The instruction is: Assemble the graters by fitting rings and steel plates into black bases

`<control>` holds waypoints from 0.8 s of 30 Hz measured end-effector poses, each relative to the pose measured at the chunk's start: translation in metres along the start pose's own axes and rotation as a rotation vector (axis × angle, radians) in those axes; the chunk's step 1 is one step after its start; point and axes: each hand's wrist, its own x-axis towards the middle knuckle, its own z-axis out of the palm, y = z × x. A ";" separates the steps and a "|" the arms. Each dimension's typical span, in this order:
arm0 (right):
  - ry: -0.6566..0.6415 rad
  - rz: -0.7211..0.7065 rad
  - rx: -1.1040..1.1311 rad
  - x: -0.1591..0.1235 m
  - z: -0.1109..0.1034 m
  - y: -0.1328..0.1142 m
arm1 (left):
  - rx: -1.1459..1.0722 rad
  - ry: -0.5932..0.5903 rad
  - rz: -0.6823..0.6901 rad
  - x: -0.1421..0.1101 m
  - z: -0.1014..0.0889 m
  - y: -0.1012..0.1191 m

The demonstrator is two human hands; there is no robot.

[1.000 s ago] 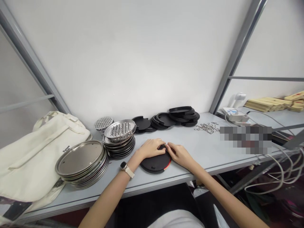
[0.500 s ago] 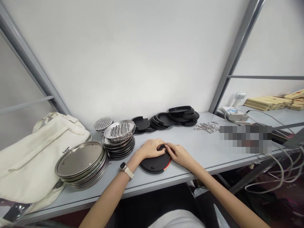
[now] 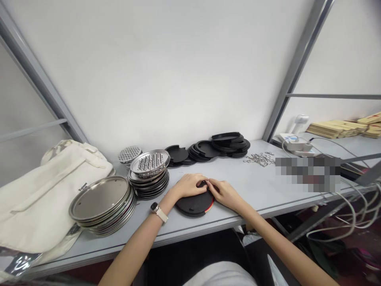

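A round black disc (image 3: 193,205) with a red and yellow strip along its right edge lies on the grey table near the front. Across the disc's far left part rests my left hand (image 3: 189,186), its fingers curled over the far rim and the thumb stretched to the right. My right hand (image 3: 222,193) is closed in a pinch at the far right rim, its fingertips meeting those of the left. Whatever small thing sits between these fingertips is hidden. Behind the hands are black notched discs (image 3: 208,149) in overlapping piles.
To the left stand a stack of metal discs (image 3: 101,198), a stack topped by a grater disc (image 3: 150,162) and a cream cloth bag (image 3: 53,198). Small metal hooks (image 3: 259,159) lie scattered at the back right. A power strip (image 3: 297,145), cables and yellowish flat pieces (image 3: 336,129) are farther right.
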 end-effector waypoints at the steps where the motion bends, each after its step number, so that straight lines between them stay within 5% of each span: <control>1: -0.006 0.000 0.012 0.000 0.000 0.000 | 0.004 0.001 0.000 0.000 0.000 0.000; 24: -0.004 0.004 0.086 -0.001 -0.005 -0.004 | 0.013 -0.033 0.002 0.000 -0.001 0.001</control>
